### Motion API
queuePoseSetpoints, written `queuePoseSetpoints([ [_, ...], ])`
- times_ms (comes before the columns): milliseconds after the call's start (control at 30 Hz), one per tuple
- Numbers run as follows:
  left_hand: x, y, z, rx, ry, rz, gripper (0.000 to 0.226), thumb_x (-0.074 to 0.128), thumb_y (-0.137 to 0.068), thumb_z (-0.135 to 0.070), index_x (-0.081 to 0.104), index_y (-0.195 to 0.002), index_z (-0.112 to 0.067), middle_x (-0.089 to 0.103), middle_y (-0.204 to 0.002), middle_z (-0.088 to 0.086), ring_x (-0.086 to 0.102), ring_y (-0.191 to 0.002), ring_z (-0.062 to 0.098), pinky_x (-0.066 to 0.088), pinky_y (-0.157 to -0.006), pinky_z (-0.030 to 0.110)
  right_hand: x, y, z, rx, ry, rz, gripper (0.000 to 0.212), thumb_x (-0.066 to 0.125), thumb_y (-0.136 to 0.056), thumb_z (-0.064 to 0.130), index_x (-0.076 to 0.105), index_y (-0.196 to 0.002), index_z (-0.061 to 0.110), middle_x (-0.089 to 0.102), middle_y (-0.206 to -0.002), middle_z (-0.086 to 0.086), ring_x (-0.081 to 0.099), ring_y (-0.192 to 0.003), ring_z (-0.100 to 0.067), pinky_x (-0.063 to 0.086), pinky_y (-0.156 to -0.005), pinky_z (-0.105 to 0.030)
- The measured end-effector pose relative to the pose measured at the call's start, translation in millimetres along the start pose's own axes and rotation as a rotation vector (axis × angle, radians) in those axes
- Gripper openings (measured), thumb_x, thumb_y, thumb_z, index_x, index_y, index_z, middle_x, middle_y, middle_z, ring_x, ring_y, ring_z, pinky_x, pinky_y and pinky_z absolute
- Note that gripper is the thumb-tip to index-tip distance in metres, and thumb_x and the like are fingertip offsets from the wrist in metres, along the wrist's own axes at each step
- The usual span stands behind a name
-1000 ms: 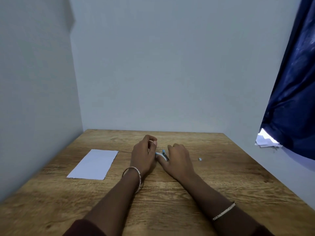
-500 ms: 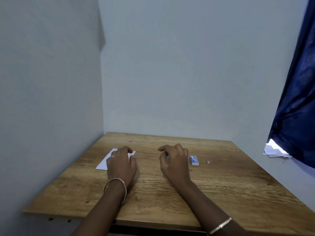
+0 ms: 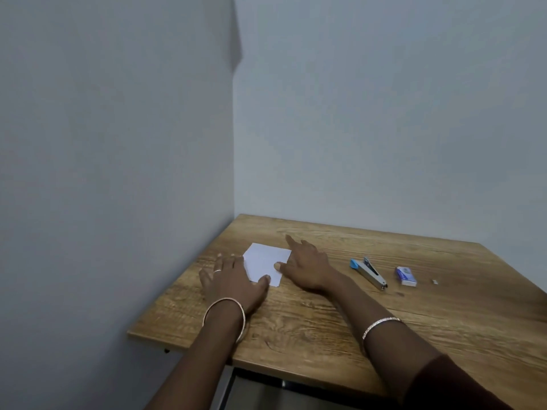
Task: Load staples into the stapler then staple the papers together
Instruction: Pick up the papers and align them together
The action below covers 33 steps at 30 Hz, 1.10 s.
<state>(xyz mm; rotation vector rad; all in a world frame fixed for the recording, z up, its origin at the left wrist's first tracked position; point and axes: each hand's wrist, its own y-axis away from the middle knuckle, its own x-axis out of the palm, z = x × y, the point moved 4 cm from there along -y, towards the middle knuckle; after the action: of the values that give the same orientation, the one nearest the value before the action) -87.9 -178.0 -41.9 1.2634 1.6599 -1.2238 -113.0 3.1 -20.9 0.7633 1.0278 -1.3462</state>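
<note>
White papers [image 3: 265, 261] lie flat on the wooden table [image 3: 384, 321] near the left wall. My left hand [image 3: 233, 281] rests spread on their left edge, thumb on the near corner. My right hand [image 3: 307, 266] presses on their right edge with fingers apart, index finger stretched past the far corner. A small metal stapler with a blue end [image 3: 368, 272] lies on the table to the right of my right hand, untouched. The blue and white staple box [image 3: 406, 276] sits just right of the stapler.
A tiny loose bit, perhaps staples [image 3: 434, 281], lies right of the box. Grey walls close the table on the left and at the back. The table's near edge runs below my forearms.
My right hand has let go of the stapler and moved left onto the papers. My left hand has slid onto the papers' left edge. The view has swung left.
</note>
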Motion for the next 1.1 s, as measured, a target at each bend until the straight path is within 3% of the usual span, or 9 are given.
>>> queuePoseSetpoints([
  [167,5.6,-4.9,0.7,-0.001,-0.022,0.056,0.081,0.034,-0.084,-0.073,0.045,-0.148,-0.023,0.034,-0.164,-0.003,0.010,-0.156,0.021,0.007,-0.119,0.061,16.4,-12.5,-0.4,-0.033,0.046,0.099,0.086,0.040,-0.096,0.066,-0.003,-0.161,0.031,0.024,-0.168,-0.004,-0.003,-0.158,-0.023,0.006,-0.119,-0.056],
  [367,10.3,-8.8,2.8,-0.016,0.017,0.098,0.081,0.035,-0.084,-0.073,0.046,-0.148,-0.024,0.039,-0.161,-0.003,0.008,-0.157,0.021,0.003,-0.119,0.063,17.4,-18.0,3.9,-0.084,0.100,0.043,0.079,0.044,-0.097,0.060,0.008,-0.161,0.030,0.040,-0.161,0.003,0.022,-0.154,-0.022,0.013,-0.118,-0.054],
  [467,10.2,-8.4,2.5,-0.018,0.040,0.089,0.079,0.037,-0.083,-0.073,0.049,-0.145,-0.025,0.041,-0.160,-0.003,0.010,-0.156,0.020,0.003,-0.119,0.062,16.1,-15.5,11.2,-0.132,-0.025,-0.057,0.076,0.059,-0.094,0.047,0.023,-0.159,0.029,0.053,-0.151,0.001,0.045,-0.142,-0.021,0.028,-0.117,-0.049],
  [600,9.9,-7.6,4.6,-0.020,0.055,0.085,0.078,0.039,-0.083,-0.073,0.050,-0.144,-0.024,0.041,-0.160,-0.003,0.011,-0.156,0.020,0.003,-0.119,0.062,12.0,-11.7,20.4,-0.176,-0.301,-0.189,0.078,0.078,-0.082,0.023,0.043,-0.152,0.024,0.060,-0.145,-0.002,0.058,-0.130,-0.020,0.050,-0.102,-0.036],
  [700,9.0,-8.2,7.0,-0.023,0.073,0.085,0.075,0.040,-0.082,-0.072,0.053,-0.138,-0.025,0.045,-0.157,-0.003,0.011,-0.156,0.019,0.003,-0.119,0.062,9.6,-10.1,21.2,-0.133,-0.516,-0.258,0.080,0.080,-0.076,0.005,0.048,-0.147,0.025,0.059,-0.144,0.000,0.068,-0.104,-0.015,0.053,-0.075,-0.015],
  [833,4.0,-6.8,5.8,-0.031,0.109,0.045,0.066,0.046,-0.084,-0.070,0.056,-0.131,-0.024,0.051,-0.153,-0.001,0.019,-0.154,0.020,0.009,-0.118,0.058,3.6,-4.3,19.5,-0.034,-0.755,-0.358,0.095,0.084,-0.070,-0.002,0.044,-0.148,0.033,0.055,-0.141,0.005,0.067,-0.086,0.000,0.059,-0.073,-0.026],
  [900,-2.9,-5.5,6.5,-0.017,0.227,-0.046,0.055,0.050,-0.088,-0.061,0.055,-0.127,-0.022,0.059,-0.142,0.001,0.039,-0.144,0.024,0.026,-0.113,0.052,-1.1,-0.2,17.0,0.025,-0.888,-0.398,0.100,0.088,-0.067,-0.001,0.042,-0.149,0.032,0.056,-0.140,0.003,0.066,-0.084,0.003,0.061,-0.078,-0.034],
  [1000,-16.2,-2.4,6.0,0.087,0.554,-0.220,0.041,0.058,-0.096,-0.038,0.053,-0.129,-0.013,0.063,-0.131,0.006,0.057,-0.122,0.028,0.045,-0.092,0.037,-13.7,7.3,10.1,0.085,-1.022,-0.435,0.099,0.091,-0.064,0.001,0.045,-0.146,0.032,0.058,-0.139,-0.001,0.065,-0.091,-0.003,0.061,-0.084,-0.044],
  [1100,-29.2,3.2,0.1,0.155,0.750,-0.338,0.041,0.061,-0.098,-0.027,0.051,-0.134,-0.010,0.062,-0.134,0.005,0.058,-0.123,0.021,0.049,-0.095,0.036,-31.4,17.4,-1.4,0.061,-1.068,-0.417,0.091,0.091,-0.062,0.002,0.052,-0.140,0.028,0.071,-0.119,-0.004,0.071,-0.097,-0.015,0.061,-0.080,-0.040],
])
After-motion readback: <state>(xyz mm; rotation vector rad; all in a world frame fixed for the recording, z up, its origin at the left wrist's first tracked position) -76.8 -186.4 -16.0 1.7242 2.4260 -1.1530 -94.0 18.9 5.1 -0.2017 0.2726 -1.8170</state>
